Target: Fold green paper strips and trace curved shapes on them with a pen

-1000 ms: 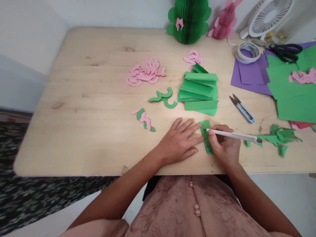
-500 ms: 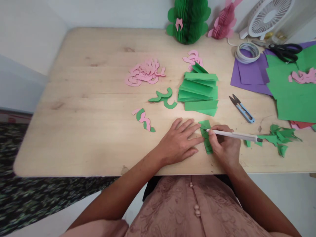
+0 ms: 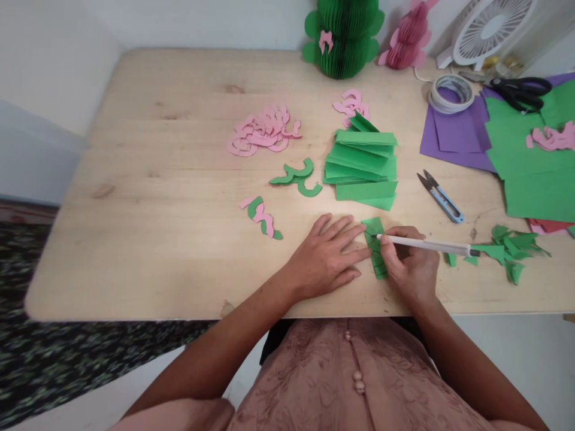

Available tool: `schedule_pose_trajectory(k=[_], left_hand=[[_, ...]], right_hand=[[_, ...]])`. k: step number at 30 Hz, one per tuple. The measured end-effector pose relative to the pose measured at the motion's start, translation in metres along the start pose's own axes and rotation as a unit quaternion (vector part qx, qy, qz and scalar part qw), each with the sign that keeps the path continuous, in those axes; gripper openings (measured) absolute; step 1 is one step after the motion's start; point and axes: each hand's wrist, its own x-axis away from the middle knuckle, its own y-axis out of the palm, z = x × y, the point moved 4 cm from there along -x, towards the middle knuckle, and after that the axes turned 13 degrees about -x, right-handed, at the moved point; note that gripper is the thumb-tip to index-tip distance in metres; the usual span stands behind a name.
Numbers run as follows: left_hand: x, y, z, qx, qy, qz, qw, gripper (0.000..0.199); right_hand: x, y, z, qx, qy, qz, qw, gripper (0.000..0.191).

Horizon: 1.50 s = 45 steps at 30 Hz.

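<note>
My left hand [image 3: 330, 256] lies flat with its fingers spread, the fingertips touching the left edge of a small green paper strip [image 3: 378, 267]. Dark curved lines are drawn on this strip. In my right hand [image 3: 413, 266] is a white pen [image 3: 431, 244], its tip on the strip's upper part and its dark end pointing right. Beyond the hands lies a pile of folded green paper pieces [image 3: 362, 166]. Green curved cutouts [image 3: 296, 176] and a pink and green cutout [image 3: 264, 219] rest to the upper left.
Pink cutouts [image 3: 263, 130] lie further back. To the right are blue thread snips [image 3: 442, 197], green scraps [image 3: 512, 246], a tape roll [image 3: 450, 94], black scissors [image 3: 516, 90] and green sheets [image 3: 539, 179]. A green honeycomb figure [image 3: 344, 39] and a white fan [image 3: 492, 30] stand behind.
The pen in my right hand has shifted very slightly to the right. My left hand has stayed in place on the strip.
</note>
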Motion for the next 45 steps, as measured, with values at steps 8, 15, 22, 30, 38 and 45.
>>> schedule_pose_trajectory(k=[8,15,22,30,38,45], left_hand=[[0.0000,0.0003,0.0001,0.001,0.000,-0.005,1.000,0.040],[-0.0003,0.0001,0.0004,-0.002,-0.001,-0.004,1.000,0.040],[0.0001,0.0008,0.0002,-0.004,-0.001,-0.003,1.000,0.040],[-0.0004,-0.0001,0.0000,0.000,-0.001,-0.007,1.000,0.038],[-0.0008,0.0002,-0.0002,0.006,-0.003,-0.006,1.000,0.039],[-0.0004,0.0001,-0.0003,0.007,-0.003,-0.003,1.000,0.038]], right_hand=[[0.0005,0.0000,0.0001,-0.004,-0.003,0.001,1.000,0.017],[0.0008,0.0000,0.0011,-0.005,0.003,0.002,1.000,0.017],[0.0000,-0.0003,-0.0001,0.010,-0.012,0.006,1.000,0.018],[-0.0001,-0.0014,-0.0009,0.016,-0.015,0.008,1.000,0.018],[0.0004,-0.0012,-0.0019,0.023,-0.027,0.008,0.999,0.018],[-0.0006,-0.0024,-0.0028,0.031,-0.030,0.009,0.999,0.018]])
